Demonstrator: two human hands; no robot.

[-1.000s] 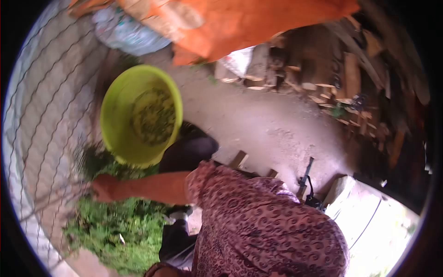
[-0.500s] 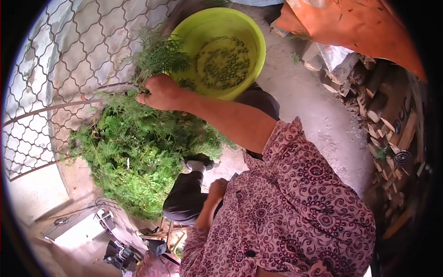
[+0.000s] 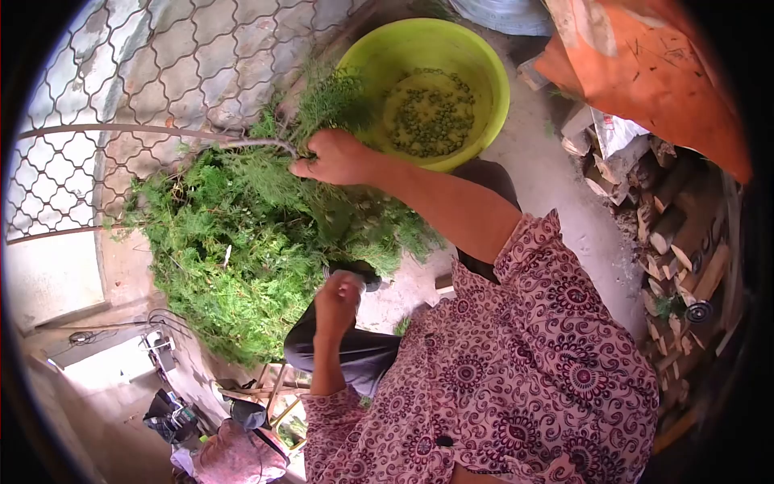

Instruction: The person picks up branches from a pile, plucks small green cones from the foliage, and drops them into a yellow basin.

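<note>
A green leafy branch with a bare woody stem is gripped in my right hand, beside a yellow-green basin. Small green round pieces lie on the basin's bottom. Below my right hand spreads a large pile of feathery green branches. My left hand is raised over my dark-trousered knee, near the pile's right edge. Its fingers look bent but are smeared by motion, and whether they hold anything is unclear.
A wire mesh panel stands at the upper left. Split firewood is stacked at the right under an orange sheet. A whitish sack sits behind the basin. Pink cloth lies at the lower left.
My left hand has risen from my lap towards the pile. My right hand still grips the branch, and the whole view has shifted, with the basin now further right.
</note>
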